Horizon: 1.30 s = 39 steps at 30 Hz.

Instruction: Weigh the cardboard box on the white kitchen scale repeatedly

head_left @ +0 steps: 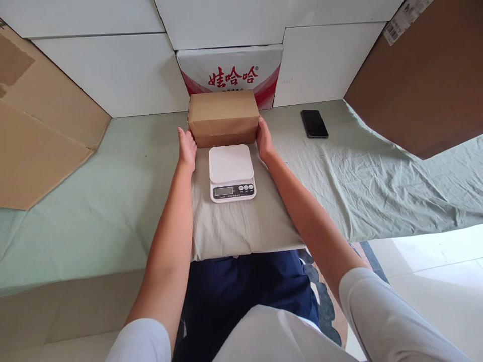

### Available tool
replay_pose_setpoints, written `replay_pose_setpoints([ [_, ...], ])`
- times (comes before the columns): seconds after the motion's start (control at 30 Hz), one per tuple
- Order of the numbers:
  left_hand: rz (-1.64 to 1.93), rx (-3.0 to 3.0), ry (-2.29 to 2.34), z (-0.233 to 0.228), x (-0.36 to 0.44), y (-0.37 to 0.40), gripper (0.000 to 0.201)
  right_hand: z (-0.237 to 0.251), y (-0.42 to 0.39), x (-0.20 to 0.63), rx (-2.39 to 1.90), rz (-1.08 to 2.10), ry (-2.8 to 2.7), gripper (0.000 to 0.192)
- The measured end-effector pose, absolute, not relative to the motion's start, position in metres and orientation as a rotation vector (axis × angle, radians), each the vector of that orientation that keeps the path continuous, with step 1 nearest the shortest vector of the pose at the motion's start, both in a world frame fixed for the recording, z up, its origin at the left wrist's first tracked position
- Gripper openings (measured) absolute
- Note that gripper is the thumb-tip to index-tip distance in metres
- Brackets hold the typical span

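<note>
A closed brown cardboard box [223, 120] stands behind a white digital scale [231, 166] on the cloth. My left hand [187, 148] presses against the box's left end, its thumb pointing up and the other fingers partly hidden by the box. On the opposite end, my right hand [264, 138] lies against the side, with its fingers mostly out of sight behind the corner. Between my forearms sits the scale, its plate bare and its small display blank.
A white and red printed carton [230, 65] stands behind the box, against white panels [113, 75]. To the right lies a black phone [314, 123]. Large cardboard sheets rise at the left [49, 120] and right [426, 80]. Green cloth [151, 161] covers the table.
</note>
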<state>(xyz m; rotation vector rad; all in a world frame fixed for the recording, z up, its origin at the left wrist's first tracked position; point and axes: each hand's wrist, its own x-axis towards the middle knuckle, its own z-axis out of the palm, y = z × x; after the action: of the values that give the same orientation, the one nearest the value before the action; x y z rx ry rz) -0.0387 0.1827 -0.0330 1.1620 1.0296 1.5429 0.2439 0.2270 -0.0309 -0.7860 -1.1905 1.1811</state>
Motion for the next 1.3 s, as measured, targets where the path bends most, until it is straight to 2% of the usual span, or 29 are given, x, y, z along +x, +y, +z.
replay_pose_setpoints([
  [0.13, 1.537, 1.113, 1.054, -0.033, -0.037, 0.182, 0.104, -0.022, 0.211, 0.235, -0.776, 1.198, -1.155, 0.104],
  [0.23, 1.501, 1.107, 1.113, -0.031, -0.036, 0.181, 0.112, -0.018, 0.202, 0.234, -0.787, 1.2, -1.175, 0.102],
  [0.5, 1.499, 1.256, 1.124, -0.012, -0.051, 0.174, 0.123, 0.006, 0.204, 0.237, -0.719, 1.125, -1.341, 0.106],
  [0.73, 1.613, 1.461, 1.056, 0.025, -0.044, 0.116, 0.111, 0.04, 0.16, 0.254, -0.678, 1.021, -1.504, 0.114],
  [0.8, 1.637, 1.486, 1.049, 0.027, -0.035, 0.085, 0.111, 0.042, 0.128, 0.262, -0.669, 1.035, -1.529, 0.108],
  [0.87, 1.631, 1.487, 1.065, 0.024, -0.026, 0.054, 0.111, 0.039, 0.097, 0.268, -0.674, 1.049, -1.513, 0.102],
  [1.03, 1.617, 1.447, 1.121, 0.006, -0.012, -0.003, 0.1, 0.018, 0.043, 0.273, -0.702, 1.105, -1.448, 0.102],
  [1.13, 1.643, 1.407, 1.141, -0.005, -0.012, -0.018, 0.093, 0.009, 0.03, 0.27, -0.722, 1.115, -1.434, 0.098],
  [1.3, 1.654, 1.383, 1.078, -0.011, -0.014, -0.015, 0.085, 0.009, 0.032, 0.269, -0.763, 1.143, -1.432, 0.103],
])
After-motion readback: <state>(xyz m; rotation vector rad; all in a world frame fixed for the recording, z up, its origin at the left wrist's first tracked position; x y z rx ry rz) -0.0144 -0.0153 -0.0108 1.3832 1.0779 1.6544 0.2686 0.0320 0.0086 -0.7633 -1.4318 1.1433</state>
